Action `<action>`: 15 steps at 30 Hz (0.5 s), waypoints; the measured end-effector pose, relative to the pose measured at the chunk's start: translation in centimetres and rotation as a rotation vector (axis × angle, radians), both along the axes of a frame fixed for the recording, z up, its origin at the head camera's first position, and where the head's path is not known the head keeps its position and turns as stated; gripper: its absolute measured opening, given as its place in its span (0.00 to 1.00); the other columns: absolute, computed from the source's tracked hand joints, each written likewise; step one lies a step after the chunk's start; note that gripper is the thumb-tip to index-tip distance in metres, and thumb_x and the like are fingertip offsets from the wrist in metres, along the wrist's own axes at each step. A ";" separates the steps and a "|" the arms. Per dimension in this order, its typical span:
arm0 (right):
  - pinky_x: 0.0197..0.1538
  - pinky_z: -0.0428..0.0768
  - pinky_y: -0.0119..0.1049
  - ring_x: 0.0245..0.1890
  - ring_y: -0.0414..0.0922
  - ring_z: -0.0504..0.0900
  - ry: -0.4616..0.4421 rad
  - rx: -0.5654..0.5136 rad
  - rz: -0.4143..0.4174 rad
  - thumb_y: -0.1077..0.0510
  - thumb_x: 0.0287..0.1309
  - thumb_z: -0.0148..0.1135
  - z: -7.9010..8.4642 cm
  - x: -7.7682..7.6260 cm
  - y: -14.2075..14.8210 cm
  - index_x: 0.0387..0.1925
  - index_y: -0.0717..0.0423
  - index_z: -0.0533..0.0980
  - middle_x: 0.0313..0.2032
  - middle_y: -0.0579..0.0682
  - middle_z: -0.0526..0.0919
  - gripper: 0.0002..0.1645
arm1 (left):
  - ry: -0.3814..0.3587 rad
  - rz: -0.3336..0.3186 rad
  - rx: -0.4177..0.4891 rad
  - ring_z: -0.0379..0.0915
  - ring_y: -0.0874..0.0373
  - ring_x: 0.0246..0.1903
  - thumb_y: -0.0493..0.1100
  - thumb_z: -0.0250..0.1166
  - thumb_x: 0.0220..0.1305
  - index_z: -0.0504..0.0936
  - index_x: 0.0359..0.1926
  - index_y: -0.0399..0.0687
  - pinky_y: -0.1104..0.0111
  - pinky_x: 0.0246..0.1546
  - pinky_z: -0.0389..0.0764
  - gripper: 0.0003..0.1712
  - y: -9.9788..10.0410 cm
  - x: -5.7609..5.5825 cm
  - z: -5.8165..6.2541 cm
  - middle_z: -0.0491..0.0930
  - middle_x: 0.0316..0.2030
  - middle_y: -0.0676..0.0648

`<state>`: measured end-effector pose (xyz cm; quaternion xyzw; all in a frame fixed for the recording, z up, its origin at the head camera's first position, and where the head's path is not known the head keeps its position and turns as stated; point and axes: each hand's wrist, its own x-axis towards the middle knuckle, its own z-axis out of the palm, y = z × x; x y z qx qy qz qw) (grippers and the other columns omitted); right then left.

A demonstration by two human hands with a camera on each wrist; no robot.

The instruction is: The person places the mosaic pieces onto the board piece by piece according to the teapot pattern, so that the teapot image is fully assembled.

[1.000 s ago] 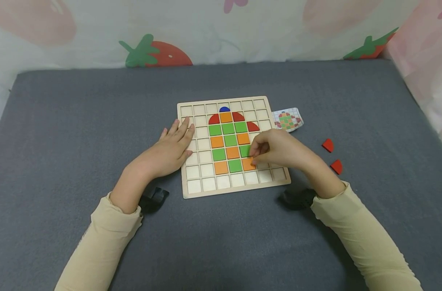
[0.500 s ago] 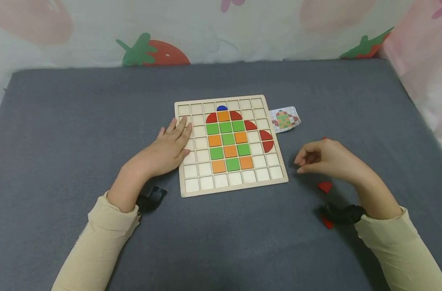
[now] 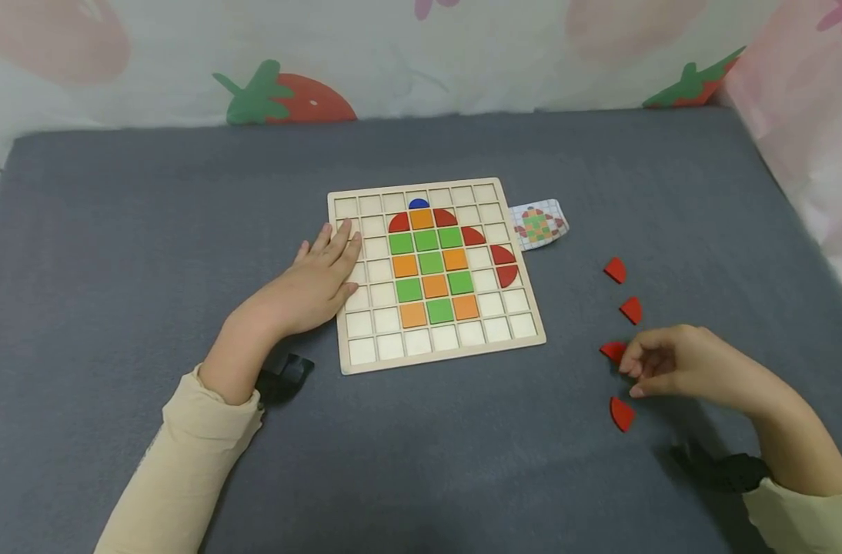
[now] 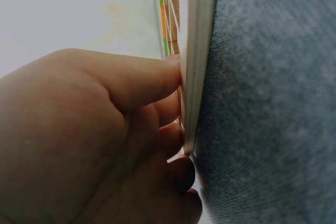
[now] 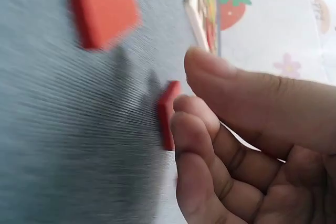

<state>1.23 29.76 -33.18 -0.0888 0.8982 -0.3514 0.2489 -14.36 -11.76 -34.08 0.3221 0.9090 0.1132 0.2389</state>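
My left hand (image 3: 310, 285) rests with spread fingers on the left edge of a wooden grid board (image 3: 442, 358). In the left wrist view its thumb (image 4: 149, 80) touches the board's side. Green squares (image 3: 431, 262), orange squares (image 3: 435, 286), red quarter-round tiles (image 3: 507, 276) and a blue half-round tile (image 3: 419, 204) fill some cells. At the right, my right hand (image 3: 691, 365) hovers with loosely bent fingers beside a red quarter-round tile (image 3: 611, 352), partly behind its fingertips. A gap shows between thumb and fingers, holding nothing. Another red tile (image 3: 622, 414) lies just nearer the front.
Two further loose red tiles, one farther back (image 3: 615, 270) and one closer (image 3: 631, 310), lie on the grey cloth (image 3: 462, 454). A printed pattern card (image 3: 540, 223) lies against the board's right side. A fabric backdrop (image 3: 490, 69) with strawberries stands behind the table.
My right hand has left the board and moved right and toward the front, past the loose red tiles. Red tiles at the board's right side are uncovered. My left hand stays put.
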 end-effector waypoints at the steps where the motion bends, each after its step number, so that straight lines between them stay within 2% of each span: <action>1: 0.29 0.77 0.31 0.26 0.35 0.78 -0.020 -0.004 0.006 0.58 0.46 0.73 -0.2 0.3 0.0 0.30 0.52 0.78 0.27 0.42 0.77 0.11 | 0.001 0.001 -0.001 0.20 0.42 0.70 0.44 0.44 0.74 0.38 0.73 0.37 0.44 0.66 0.37 0.36 0.0 0.0 0.0 0.28 0.73 0.39; 5: 0.28 0.75 0.31 0.25 0.35 0.77 -0.074 0.012 -0.014 0.53 0.44 0.74 -0.8 1.4 -0.4 0.30 0.52 0.76 0.25 0.41 0.77 0.14 | 0.002 -0.001 -0.003 0.21 0.42 0.70 0.44 0.43 0.74 0.38 0.73 0.37 0.44 0.66 0.37 0.36 0.0 0.0 0.0 0.29 0.73 0.38; 11: 0.28 0.74 0.31 0.25 0.33 0.75 -0.013 0.116 -0.082 0.48 0.39 0.77 -1.2 2.8 -1.3 0.29 0.50 0.76 0.23 0.40 0.76 0.19 | 0.003 -0.001 0.002 0.21 0.42 0.70 0.44 0.44 0.74 0.38 0.73 0.37 0.44 0.66 0.37 0.36 0.0 0.0 0.0 0.29 0.73 0.39; 15: 0.26 0.73 0.31 0.23 0.33 0.73 0.002 0.141 -0.106 0.50 0.39 0.77 -1.4 3.2 -1.8 0.28 0.50 0.75 0.22 0.40 0.75 0.18 | 0.003 0.004 0.004 0.21 0.42 0.70 0.45 0.44 0.74 0.39 0.73 0.37 0.45 0.66 0.37 0.36 -0.1 0.0 0.0 0.29 0.73 0.39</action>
